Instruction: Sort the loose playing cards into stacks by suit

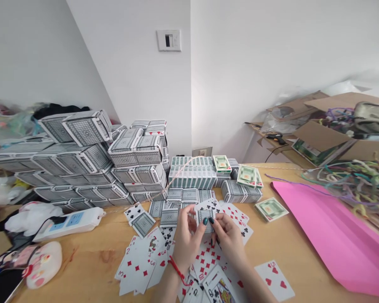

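Note:
My left hand (188, 235) and my right hand (229, 235) meet above the middle of the table, both closed on playing cards (205, 219) with a grey patterned back facing up. The two thumbs press on the top card, and a black-suited card face shows behind it. A red string circles my left wrist. Face-up cards (139, 263) lie spread beneath and left of my hands, and a five of hearts (274, 281) rests right of my right forearm. Small grey-backed stacks (169, 217) stand just beyond my left hand.
Tall stacks of wrapped card packs (72, 158) fill the back left. Green card boxes (192, 172) stand behind my hands; one (271, 209) lies farther right. A pink sheet (334, 248) covers the right side. A power strip (72, 223) and a cardboard box (328, 141) flank the workspace.

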`<action>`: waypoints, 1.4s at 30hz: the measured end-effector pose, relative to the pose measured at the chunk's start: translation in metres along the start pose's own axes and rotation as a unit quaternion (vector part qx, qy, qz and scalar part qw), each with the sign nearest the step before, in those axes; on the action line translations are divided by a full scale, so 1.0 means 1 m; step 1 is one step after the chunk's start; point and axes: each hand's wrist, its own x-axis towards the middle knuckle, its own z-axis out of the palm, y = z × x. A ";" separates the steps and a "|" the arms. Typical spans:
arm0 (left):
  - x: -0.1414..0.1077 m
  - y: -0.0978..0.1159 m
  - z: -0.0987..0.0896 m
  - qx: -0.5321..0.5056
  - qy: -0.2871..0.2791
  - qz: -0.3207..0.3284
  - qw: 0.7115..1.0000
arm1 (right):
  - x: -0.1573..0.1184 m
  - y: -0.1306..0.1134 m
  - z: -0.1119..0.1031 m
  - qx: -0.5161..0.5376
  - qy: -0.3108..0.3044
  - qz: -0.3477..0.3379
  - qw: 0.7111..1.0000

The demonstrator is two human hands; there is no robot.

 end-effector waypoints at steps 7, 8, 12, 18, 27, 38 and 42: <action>-0.006 -0.008 0.020 0.223 0.001 0.019 0.975 | -0.006 0.012 0.005 -0.101 0.039 -0.024 0.994; -0.007 -0.008 0.022 0.235 0.002 0.035 0.971 | -0.006 0.013 0.004 -0.131 0.064 -0.033 0.989; -0.012 -0.008 0.027 0.267 0.039 0.084 0.959 | -0.004 0.014 0.005 -0.193 0.109 -0.037 0.975; -0.014 -0.005 0.028 0.308 0.084 0.152 0.935 | -0.005 0.013 0.011 -0.056 0.086 0.022 0.994; -0.016 -0.004 0.029 0.332 0.095 0.219 0.913 | -0.005 0.012 0.005 -0.012 0.107 0.067 0.992; -0.012 -0.006 0.020 0.231 0.022 0.179 0.956 | -0.003 0.004 0.003 -0.086 0.188 0.032 0.978; -0.011 -0.001 0.013 0.148 -0.072 0.133 0.977 | 0.004 0.003 -0.010 -0.123 0.203 -0.010 0.971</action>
